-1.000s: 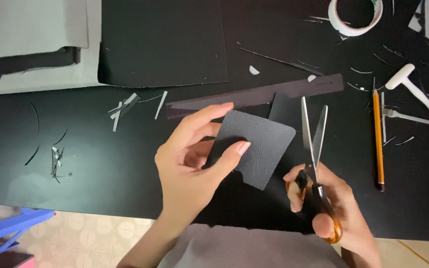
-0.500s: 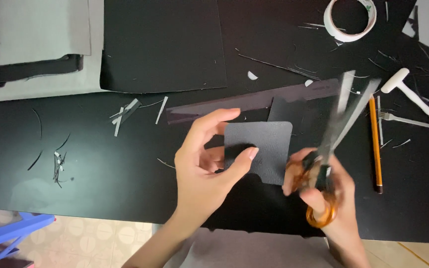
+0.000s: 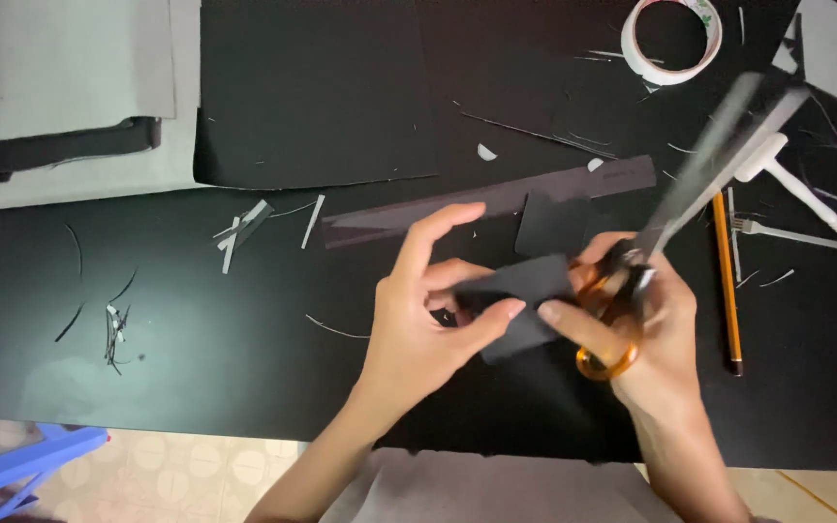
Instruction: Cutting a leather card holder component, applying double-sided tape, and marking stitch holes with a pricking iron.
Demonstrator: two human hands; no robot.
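Black card throughout: a small dark card piece (image 3: 525, 300) with rounded corners, held above the near middle of a black work surface (image 3: 244, 329).

Left hand (image 3: 418, 324): thumb and fingers pinched on the card piece's left edge, index finger raised.

Right hand (image 3: 646, 320): closed through the orange loops of a pair of scissors (image 3: 670, 208), one fingertip also touching the card's near-right edge. The blades point up and to the far right and are motion-blurred, so whether they stand apart or together cannot be told.

Handling, as judged: the card piece looks light, thin and fairly stiff, yet liable to crease under a hard pinch. It is best held flat between thumb and fingers near one edge, well apart from the blades.

Surroundings:
- Long dark strip (image 3: 486, 203) lying across the surface just beyond the hands, with a second small dark rounded card (image 3: 552, 223) touching or overlapping it.
- Large black sheet (image 3: 312, 97) at the far middle.
- Grey sheets (image 3: 60, 68) stacked at the far left.
- Roll of white tape (image 3: 675, 39) at the far right.
- Orange pencil (image 3: 726, 281) lying right of the right hand, near to far.
- White-handled tool (image 3: 806, 194) further right; its kind is unclear.
- Pale slivers and offcuts (image 3: 244, 225) scattered left of the hands.
- Blue plastic object (image 3: 21, 463) at the near left, below the table edge.
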